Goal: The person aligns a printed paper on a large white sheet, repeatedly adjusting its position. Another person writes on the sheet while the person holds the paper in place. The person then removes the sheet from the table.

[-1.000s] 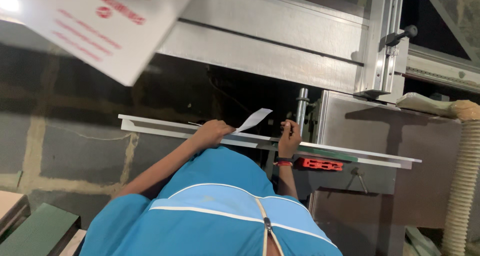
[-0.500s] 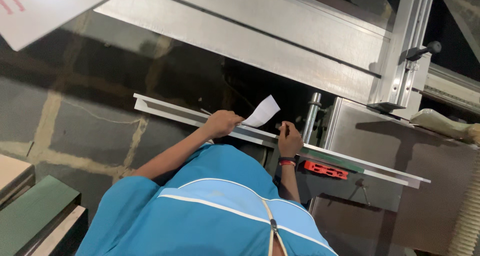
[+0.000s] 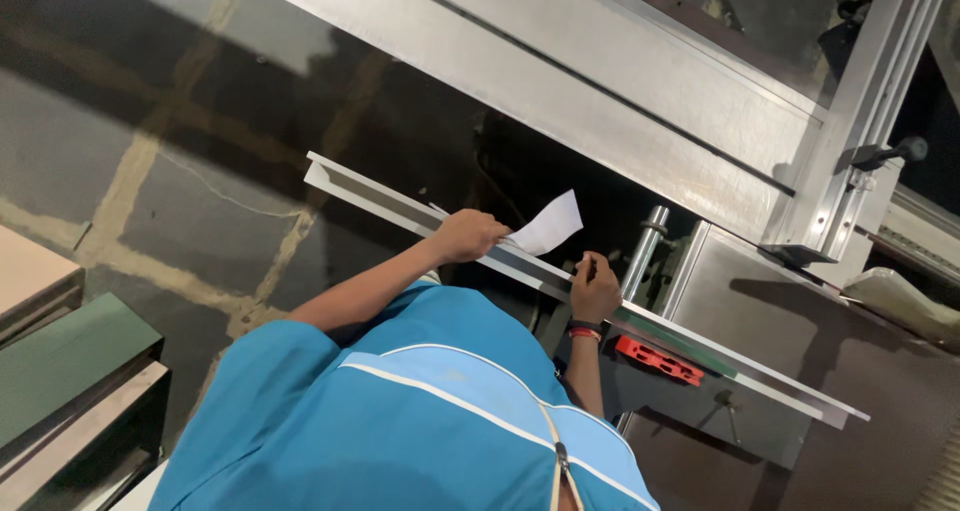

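From my feed, both hands are up at the narrow metal ledge that runs along the machine's front. The left hand is curled shut on the near end of a white sheet. It pins that end to the ledge about midway along, and the rest of the sheet lifts free and tilts up toward the machine.

The right hand is a closed fist just to the right of the sheet, resting on the ledge's edge. Something thin and dark sticks up from it, perhaps a pen, but I cannot tell for sure. A red and black band sits on that wrist.

I judge the work to be at the point of steadying the sheet on the ledge. Any next move calls for a firm hold with the left hand, since the ledge gives the sheet little support.

A steel post stands just behind the right hand and crowds it. A red part is fixed below the ledge, near the right forearm. Green and brown boards are stacked well off to the left, over the stone floor.
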